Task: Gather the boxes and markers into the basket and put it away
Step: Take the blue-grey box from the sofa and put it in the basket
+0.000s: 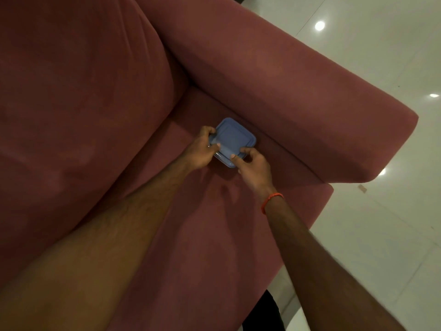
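A small square box with a blue lid (232, 138) lies on the seat of a dark pink sofa (191, 223), close to the corner where backrest and armrest meet. My left hand (201, 149) grips its left edge, thumb on the lid. My right hand (253, 167) holds its near right corner, thumb on the lid; an orange band circles that wrist. Both hands are on the box at once. No basket and no markers are in view.
The sofa's backrest cushion (83, 103) rises on the left and its thick armrest (286, 91) runs along the right of the box. Glossy white floor tiles (381, 211) lie beyond the armrest, with a small scrap (362, 188) on them.
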A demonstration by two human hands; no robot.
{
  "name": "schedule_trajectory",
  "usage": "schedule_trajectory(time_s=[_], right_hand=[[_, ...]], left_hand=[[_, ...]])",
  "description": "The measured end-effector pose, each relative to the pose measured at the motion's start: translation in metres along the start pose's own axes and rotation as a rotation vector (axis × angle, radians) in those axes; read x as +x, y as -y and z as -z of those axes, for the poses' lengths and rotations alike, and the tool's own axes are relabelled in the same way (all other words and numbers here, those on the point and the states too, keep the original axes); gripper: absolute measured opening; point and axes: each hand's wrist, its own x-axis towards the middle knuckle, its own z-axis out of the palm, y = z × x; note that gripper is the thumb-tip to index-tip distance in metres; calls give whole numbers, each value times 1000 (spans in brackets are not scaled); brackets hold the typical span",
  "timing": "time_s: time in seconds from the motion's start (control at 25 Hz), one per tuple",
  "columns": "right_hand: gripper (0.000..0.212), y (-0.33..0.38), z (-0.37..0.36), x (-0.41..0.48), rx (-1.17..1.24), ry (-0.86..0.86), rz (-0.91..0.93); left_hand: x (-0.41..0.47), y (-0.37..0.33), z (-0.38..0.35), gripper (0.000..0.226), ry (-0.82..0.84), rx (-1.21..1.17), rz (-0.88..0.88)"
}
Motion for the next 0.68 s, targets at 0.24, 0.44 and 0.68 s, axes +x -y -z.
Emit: schedule_trajectory(time_s=[0.24,0.44,0.68], right_hand=[[15,7,11,-41,-35,-182,149],[24,27,34,-113,-32,-162,168],[28,33,55,-220,-36,-183,178]], left_hand=[[-54,1,1,42,-89,-122,-10],[-138,-17,20,34,-140,-108,-27],[-250,-43,29,21,-137,-115,-49]])
